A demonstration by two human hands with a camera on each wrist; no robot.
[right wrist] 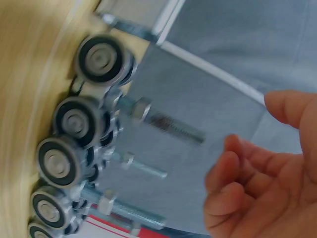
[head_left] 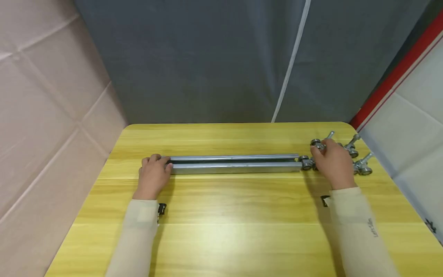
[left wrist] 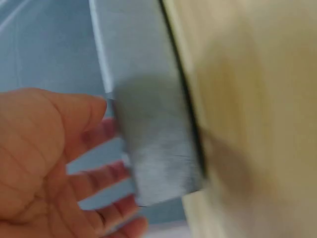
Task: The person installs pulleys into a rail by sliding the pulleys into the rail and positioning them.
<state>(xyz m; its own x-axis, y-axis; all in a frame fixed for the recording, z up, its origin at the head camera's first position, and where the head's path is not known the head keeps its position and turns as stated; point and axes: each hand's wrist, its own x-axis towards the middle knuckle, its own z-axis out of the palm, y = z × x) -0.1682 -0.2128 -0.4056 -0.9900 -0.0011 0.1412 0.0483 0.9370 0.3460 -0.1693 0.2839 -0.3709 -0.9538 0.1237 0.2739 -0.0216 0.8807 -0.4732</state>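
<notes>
A long metal channel rail [head_left: 235, 168] lies across the wooden table with its slot facing up. My left hand [head_left: 154, 175] rests at the rail's left end. In the left wrist view, the thumb and fingers [left wrist: 91, 111] reach over the upper edge of the rail [left wrist: 153, 124] without curling round it. Several metal trolley rollers [right wrist: 101, 58] with threaded bolts [right wrist: 173, 130] stand at the rail's right end. Above them hovers my right hand [head_left: 335, 163], its fingers loosely bent. The right wrist view shows a gap between this hand [right wrist: 262, 181] and the bolts.
The yellow wooden table [head_left: 221, 231] ends at a dark grey curtain [head_left: 194, 69] at the back. A pale wall covering [head_left: 52, 115] borders the left side. White panels [head_left: 415, 127] with a red strip [head_left: 398, 77] stand at the right.
</notes>
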